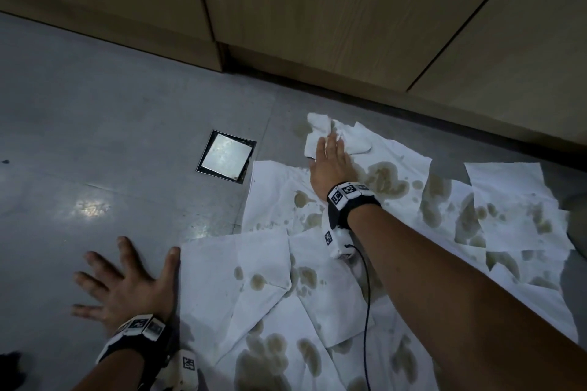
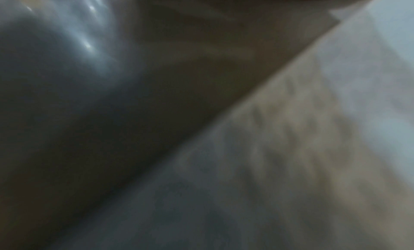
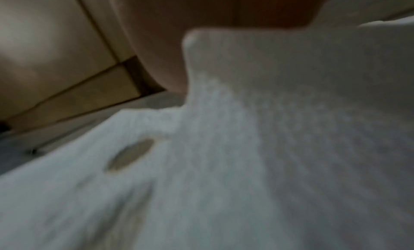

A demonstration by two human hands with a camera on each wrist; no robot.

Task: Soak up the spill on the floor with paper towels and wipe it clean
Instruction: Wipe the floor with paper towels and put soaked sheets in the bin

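R hand (image 1: 330,165) flat on a crumpled towel wad (image 1: 330,133) at 1 o'clock, fingers straight, pressing not gripping. L hand (image 1: 127,286) splayed on bare floor (image 1: 95,124) at 8, holding nothing. Paper towels (image 1: 365,263) cover the spill from centre to 4 (brown blotches showing through). Press before dragging; exposed puddle (image 1: 300,129) lies just left of the wad. Floor drain (image 1: 227,155) at 11, cabinet base (image 1: 349,41) at 12 limits reach.

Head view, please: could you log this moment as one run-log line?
left hand: flat on floor | right hand: pressing crumpled towel | paper towels: spread, stained | spill: remains near crumpled towel
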